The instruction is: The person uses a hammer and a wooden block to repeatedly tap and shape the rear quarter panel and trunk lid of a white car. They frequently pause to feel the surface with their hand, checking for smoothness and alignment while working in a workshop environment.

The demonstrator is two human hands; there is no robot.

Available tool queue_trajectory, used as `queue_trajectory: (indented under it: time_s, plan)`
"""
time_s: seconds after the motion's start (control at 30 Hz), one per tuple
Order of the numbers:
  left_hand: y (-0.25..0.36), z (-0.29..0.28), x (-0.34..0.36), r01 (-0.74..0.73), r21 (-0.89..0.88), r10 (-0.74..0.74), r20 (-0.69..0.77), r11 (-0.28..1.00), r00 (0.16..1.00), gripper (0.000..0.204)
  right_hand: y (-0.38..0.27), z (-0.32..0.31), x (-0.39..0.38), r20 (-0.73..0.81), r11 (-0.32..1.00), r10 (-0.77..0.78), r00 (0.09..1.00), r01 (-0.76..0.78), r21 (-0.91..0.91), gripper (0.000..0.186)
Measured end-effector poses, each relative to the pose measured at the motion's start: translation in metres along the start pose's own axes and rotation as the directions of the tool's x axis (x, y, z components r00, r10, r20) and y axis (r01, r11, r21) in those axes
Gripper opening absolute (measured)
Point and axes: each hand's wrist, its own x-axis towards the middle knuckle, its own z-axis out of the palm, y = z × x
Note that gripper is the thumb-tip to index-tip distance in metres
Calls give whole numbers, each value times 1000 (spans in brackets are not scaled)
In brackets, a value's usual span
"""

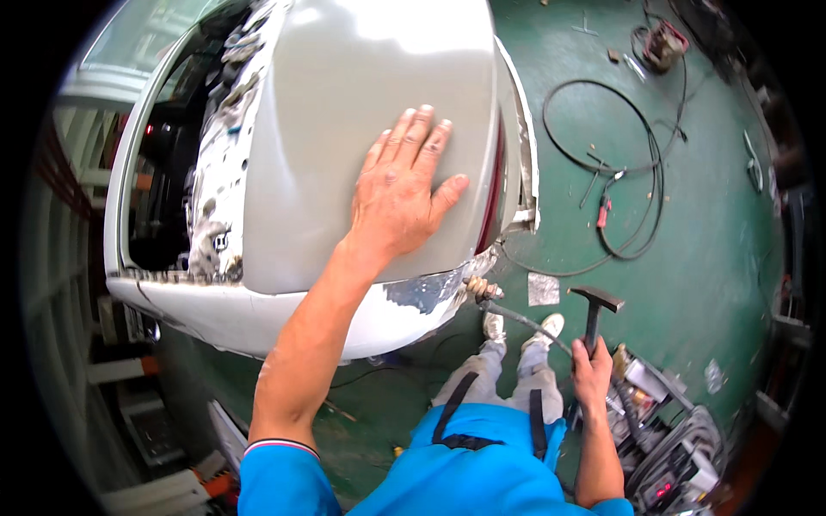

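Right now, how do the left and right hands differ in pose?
The left hand lies palm down on the grey panel, fingers extended; the right hand curls around the hammer. The left hand is over the car; the right hand shows against green floor. Both are bare.

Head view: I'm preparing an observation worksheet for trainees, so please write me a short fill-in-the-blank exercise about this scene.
1. The hammer is held in the person's ____ hand.
2. The left hand rests palm ____ on the car's gray panel.
3. The floor beneath the looped black cable is ____.
4. The person's shirt is ____.

Missing words: right; down; green; blue.
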Motion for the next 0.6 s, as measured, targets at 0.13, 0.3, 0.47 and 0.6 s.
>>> queue_trajectory:
  time_s: [0.13,0.3,0.47,0.6]
  plan:
    - [-12,-18,-48,124,55,-126,45,991,991,66,34,-46,5,-11,989,106,994,-107,-102,27]
    - [-19,-43,-156,391,107,-397,42,914,917,69,39,-71,-2,-28,979,202,979,-201,31,23]
    - [18,-28,-219,575,91,-567,-97,813,818,74,14,-66,4,55,984,163,985,-166,59,23]
    - [66,-5,-208,653,16,-644,-145,757,751,77,-2,-58,18,133,996,90,987,-86,-33,22]
